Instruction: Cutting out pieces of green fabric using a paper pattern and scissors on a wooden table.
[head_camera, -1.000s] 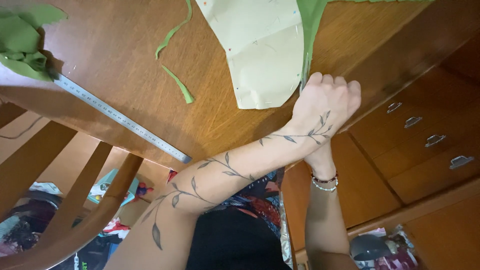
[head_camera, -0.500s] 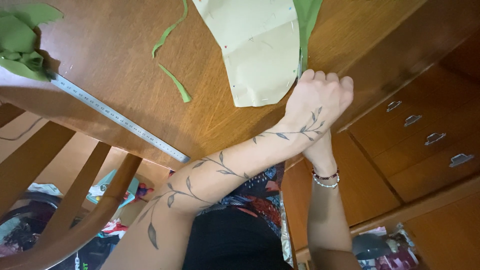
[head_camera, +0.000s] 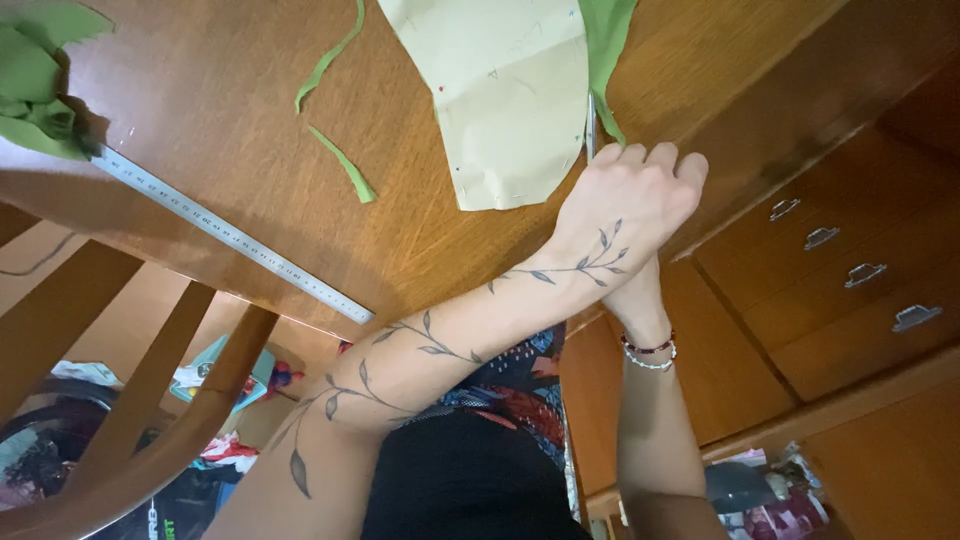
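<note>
On the wooden desk (head_camera: 250, 150), green fabric scraps (head_camera: 35, 80) lie far left beside a metal ruler (head_camera: 230, 238). The cream paper pattern (head_camera: 510, 100) lies centre. Left hand (head_camera: 630, 205) overlaps the right hand, mostly hidden; together, grip unclear, at scissors (head_camera: 590, 130).

Single head view, steeply downward, close over wooden table (head_camera: 250, 200)
</note>
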